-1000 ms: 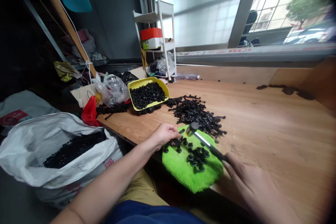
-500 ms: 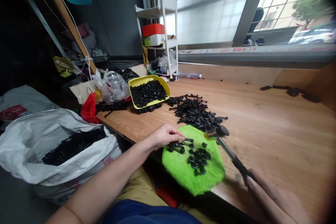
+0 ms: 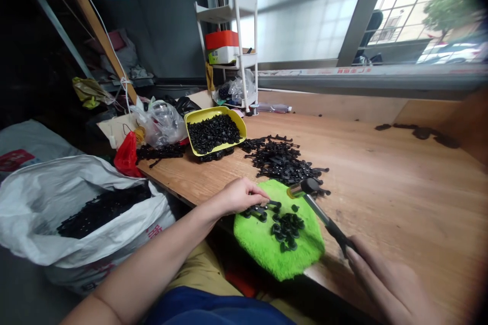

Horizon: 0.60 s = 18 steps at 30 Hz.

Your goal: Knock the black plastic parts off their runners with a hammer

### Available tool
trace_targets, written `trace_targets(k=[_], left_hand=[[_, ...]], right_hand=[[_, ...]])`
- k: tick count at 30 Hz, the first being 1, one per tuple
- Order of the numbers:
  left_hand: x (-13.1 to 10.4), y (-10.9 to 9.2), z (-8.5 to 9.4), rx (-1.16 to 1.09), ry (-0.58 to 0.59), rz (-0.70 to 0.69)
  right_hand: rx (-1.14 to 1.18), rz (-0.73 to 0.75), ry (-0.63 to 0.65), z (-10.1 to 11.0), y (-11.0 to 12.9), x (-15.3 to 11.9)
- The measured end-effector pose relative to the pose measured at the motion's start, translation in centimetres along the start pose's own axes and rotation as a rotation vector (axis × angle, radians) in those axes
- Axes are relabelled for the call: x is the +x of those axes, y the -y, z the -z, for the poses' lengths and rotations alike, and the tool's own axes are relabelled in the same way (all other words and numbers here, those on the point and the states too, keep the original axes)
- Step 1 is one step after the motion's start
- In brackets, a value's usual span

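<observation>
My left hand (image 3: 244, 195) pinches a black plastic part (image 3: 272, 204) at the upper left of a fluffy green cloth (image 3: 267, 251). More black parts lie under and beside its fingers. In my right hand (image 3: 381, 269), at the lower right, is a hammer (image 3: 328, 221), held by its black grip. The hammer's head, dark at one end and yellowish at the other, hangs over the cloth's upper right edge. A cluster of small round black pieces (image 3: 287, 228) sits on the middle of the cloth.
Behind the cloth is a pile of long black parts (image 3: 284, 160). A yellow tray (image 3: 244, 134) of small black pieces stands further left, near a white rack (image 3: 241, 35). A white sack (image 3: 30, 223) of black parts is at the left.
My right hand and the hammer have moved left, bringing the hammer's head further over the cloth. My left hand stays at the parts. The view has shifted slightly.
</observation>
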<state>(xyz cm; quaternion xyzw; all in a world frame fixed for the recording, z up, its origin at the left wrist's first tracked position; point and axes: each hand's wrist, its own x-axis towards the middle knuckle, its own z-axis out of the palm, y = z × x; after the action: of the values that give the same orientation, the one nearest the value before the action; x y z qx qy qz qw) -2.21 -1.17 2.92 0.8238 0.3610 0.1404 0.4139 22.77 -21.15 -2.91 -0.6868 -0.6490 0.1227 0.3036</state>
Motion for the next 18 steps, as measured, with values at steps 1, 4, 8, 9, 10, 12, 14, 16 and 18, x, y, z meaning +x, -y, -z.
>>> trace_targets(k=[1, 4, 8, 9, 10, 12, 14, 16, 18], left_hand=[[0.1, -0.2, 0.2, 0.030, 0.010, -0.011], [0.5, -0.6, 0.6, 0.110, 0.040, -0.022], [0.7, -0.8, 1.0, 0.168, 0.037, -0.043], [0.7, -0.8, 1.0, 0.170, 0.030, -0.052], [0.7, -0.8, 1.0, 0.172, 0.023, -0.056], [0.7, -0.9, 1.1, 0.179, 0.009, -0.061], [0.7, -0.9, 1.2, 0.181, 0.008, -0.069], [0.8, -0.9, 1.1, 0.165, 0.010, -0.085], [0.8, -0.9, 0.8, 0.130, 0.014, -0.083]], right_hand=[[-0.008, 0.041, -0.019, 0.3, 1.2, 0.6], [-0.124, 0.001, 0.123, 1.0, 3.1, 1.8], [-0.168, 0.066, -0.103, 1.3, 2.2, 1.9], [-0.154, 0.058, -0.115, 1.3, 2.0, 1.9], [-0.148, 0.041, -0.068, 1.3, 1.8, 1.9], [-0.175, 0.010, 0.092, 1.2, 2.0, 1.9], [-0.200, 0.034, 0.094, 1.1, 2.3, 2.0], [-0.202, 0.073, 0.012, 1.0, 2.3, 1.9], [-0.198, 0.090, -0.012, 0.9, 1.8, 1.8]])
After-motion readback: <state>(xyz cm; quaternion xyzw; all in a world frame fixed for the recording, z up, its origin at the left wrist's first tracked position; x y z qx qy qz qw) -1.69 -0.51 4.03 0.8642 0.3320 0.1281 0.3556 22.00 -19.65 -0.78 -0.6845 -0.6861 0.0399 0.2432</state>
